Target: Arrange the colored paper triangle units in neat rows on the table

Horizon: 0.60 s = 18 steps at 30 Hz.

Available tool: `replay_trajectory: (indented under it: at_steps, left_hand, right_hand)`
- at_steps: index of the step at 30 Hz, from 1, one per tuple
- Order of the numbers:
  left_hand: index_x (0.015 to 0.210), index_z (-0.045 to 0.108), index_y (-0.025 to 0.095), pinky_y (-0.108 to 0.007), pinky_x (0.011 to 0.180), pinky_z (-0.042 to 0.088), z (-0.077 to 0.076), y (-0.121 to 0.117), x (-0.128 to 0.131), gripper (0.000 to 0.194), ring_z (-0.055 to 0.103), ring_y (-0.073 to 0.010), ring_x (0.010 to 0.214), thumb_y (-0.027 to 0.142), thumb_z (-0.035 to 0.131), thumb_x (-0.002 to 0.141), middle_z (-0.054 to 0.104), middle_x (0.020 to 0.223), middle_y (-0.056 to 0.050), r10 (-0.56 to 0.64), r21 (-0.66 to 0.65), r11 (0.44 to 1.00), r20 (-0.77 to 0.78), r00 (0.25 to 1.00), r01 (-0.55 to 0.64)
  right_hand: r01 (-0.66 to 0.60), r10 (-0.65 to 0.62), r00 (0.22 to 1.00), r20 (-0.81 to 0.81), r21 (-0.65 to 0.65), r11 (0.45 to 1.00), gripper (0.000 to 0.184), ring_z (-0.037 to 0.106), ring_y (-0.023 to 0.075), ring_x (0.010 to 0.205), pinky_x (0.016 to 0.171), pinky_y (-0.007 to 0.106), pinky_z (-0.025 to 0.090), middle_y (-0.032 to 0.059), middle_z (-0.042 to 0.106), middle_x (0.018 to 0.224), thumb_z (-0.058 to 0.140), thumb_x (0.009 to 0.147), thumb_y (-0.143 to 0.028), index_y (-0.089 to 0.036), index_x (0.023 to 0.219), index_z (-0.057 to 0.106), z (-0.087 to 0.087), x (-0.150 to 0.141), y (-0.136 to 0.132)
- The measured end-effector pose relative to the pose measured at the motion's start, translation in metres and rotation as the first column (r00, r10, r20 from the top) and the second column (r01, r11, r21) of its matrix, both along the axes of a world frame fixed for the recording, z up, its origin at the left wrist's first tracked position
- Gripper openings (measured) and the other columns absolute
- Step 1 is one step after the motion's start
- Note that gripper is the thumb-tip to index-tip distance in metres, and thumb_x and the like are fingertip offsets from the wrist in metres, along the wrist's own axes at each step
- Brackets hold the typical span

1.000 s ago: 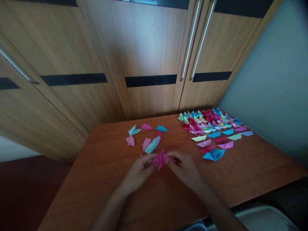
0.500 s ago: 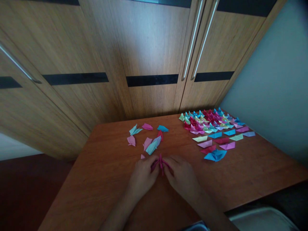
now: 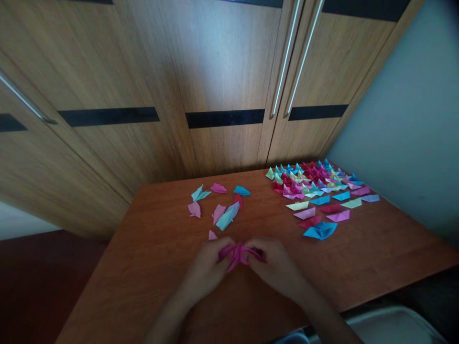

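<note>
A magenta folded paper piece (image 3: pixel 237 254) is held between my two hands, above the near middle of the table. My left hand (image 3: pixel 210 262) pinches its left side, and my right hand (image 3: pixel 273 263) grips the right side. The paper's middle shows as creased, pointed flaps; its outer ends are partly hidden by my fingers. Just beyond my left hand lies a small pink folded paper (image 3: pixel 213 235). Farther back is a light blue folded paper (image 3: pixel 228 216), with a pink one (image 3: pixel 218 214) beside it.
Many colourful paper boats (image 3: pixel 304 179) stand grouped at the table's back right, with flat folded pieces and a blue paper boat (image 3: pixel 321 230) in front. More folded papers (image 3: pixel 200 193) lie at back left. Wooden cabinet doors (image 3: pixel 222 148) rise behind the table (image 3: pixel 143 267).
The magenta paper has spread wider between my hands, showing more of its folds. My hands have moved slightly apart and nearer to me.
</note>
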State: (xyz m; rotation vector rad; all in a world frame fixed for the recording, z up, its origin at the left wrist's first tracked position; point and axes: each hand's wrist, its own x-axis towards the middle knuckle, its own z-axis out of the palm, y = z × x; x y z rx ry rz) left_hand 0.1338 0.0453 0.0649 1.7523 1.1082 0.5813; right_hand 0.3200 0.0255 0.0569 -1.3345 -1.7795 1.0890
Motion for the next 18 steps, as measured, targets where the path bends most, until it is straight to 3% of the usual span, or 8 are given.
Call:
replay_trajectory:
  at_steps: [2,6,8,11,14,18]
  left_hand:
    - [0.072,0.061,0.015,-0.022,0.059,0.037,0.004,0.000,-0.007,0.015,0.052,-0.0128,0.063,0.019,0.052,0.083,0.059,0.068,0.001,-0.051,-0.155,0.985,0.153,0.987,0.075]
    - [0.073,0.061,0.013,-0.023,0.059,0.042,0.006,-0.002,-0.014,0.024,0.053,-0.0119,0.060,0.035,0.064,0.081,0.061,0.066,-0.001,-0.065,-0.389,0.892,0.394,0.917,0.230]
    - [0.072,0.061,0.013,-0.023,0.059,0.042,0.003,-0.002,-0.012,0.025,0.054,-0.0118,0.059,0.037,0.066,0.080,0.060,0.065,-0.001,-0.038,-0.403,0.888,0.418,0.907,0.223]
    - [0.069,0.062,0.013,-0.022,0.059,0.041,0.000,-0.002,-0.007,0.026,0.053,-0.0114,0.061,0.036,0.066,0.081,0.060,0.065,0.000,0.030,-0.360,0.925,0.381,0.924,0.118]
    - [0.067,0.063,0.013,-0.020,0.058,0.040,-0.002,-0.002,-0.005,0.026,0.052,-0.0104,0.060,0.035,0.068,0.080,0.060,0.062,0.000,0.076,-0.350,0.935,0.353,0.932,0.057]
    - [0.067,0.065,0.012,-0.020,0.056,0.040,-0.007,-0.007,-0.006,0.027,0.052,-0.0096,0.056,0.037,0.072,0.077,0.061,0.060,0.000,0.133,-0.413,0.905,0.509,0.851,0.105]
  right_hand:
    - [-0.092,0.060,0.975,-0.213,-0.146,0.985,0.014,0.050,0.0105,0.064,0.059,0.021,0.034,-0.0006,0.061,0.069,0.058,0.082,-0.021,-0.015,0.075,0.068,-0.001,0.008,0.003]
    - [-0.291,0.068,0.831,-0.552,-0.328,0.899,0.018,0.044,0.0081,0.059,0.057,0.020,0.032,-0.0020,0.057,0.064,0.069,0.077,-0.031,-0.013,0.075,0.069,-0.006,0.018,0.006]
    - [-0.297,0.043,0.803,-0.595,-0.337,0.893,0.020,0.044,0.0080,0.061,0.058,0.020,0.033,-0.0020,0.056,0.065,0.069,0.078,-0.033,-0.012,0.076,0.068,-0.007,0.016,0.005]
    - [-0.253,0.039,0.828,-0.560,-0.311,0.916,0.024,0.047,0.0084,0.065,0.061,0.021,0.034,-0.0012,0.056,0.069,0.067,0.081,-0.036,-0.012,0.077,0.067,-0.005,0.012,0.004]
    - [-0.293,0.070,0.823,-0.564,-0.314,0.903,0.026,0.048,0.0086,0.065,0.061,0.021,0.034,-0.0004,0.057,0.069,0.068,0.081,-0.036,-0.011,0.075,0.067,-0.004,0.011,0.002]
    - [-0.365,0.012,0.686,-0.727,-0.330,0.870,0.024,0.052,0.0088,0.062,0.059,0.021,0.037,0.0015,0.060,0.067,0.071,0.079,-0.035,-0.011,0.075,0.068,-0.014,0.012,-0.002]
